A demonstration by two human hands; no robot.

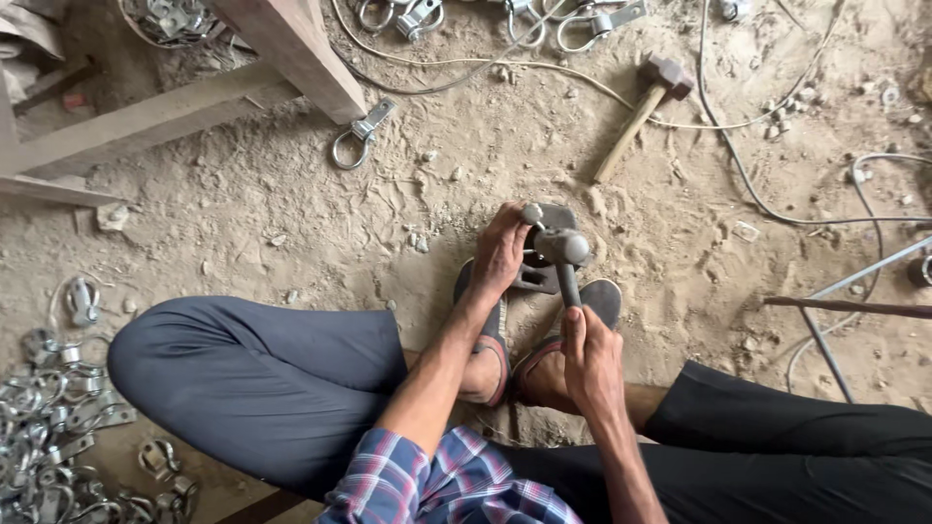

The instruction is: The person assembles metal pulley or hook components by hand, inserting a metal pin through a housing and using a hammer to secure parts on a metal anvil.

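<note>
Here the person sits on the dirt floor [291, 223], feet in sandals braced against a dark metal block [544, 262] that serves as an anvil. The left hand [500, 252] is curled over a small part on the block, pinning it down; what exactly it pins is hidden under the fingers. The right hand [590, 359] is clenched around the handle of a small hammer [563, 254], whose head sits just above the block. To judge by the heap of shiny metal clamps [58, 437] by the left knee, many pieces are either finished or waiting; which, I cannot tell. More clamps [361, 136] lie loose near the wooden frame [291, 49]. A second hammer [646, 107] lies untouched, well apart from both hands.
</note>
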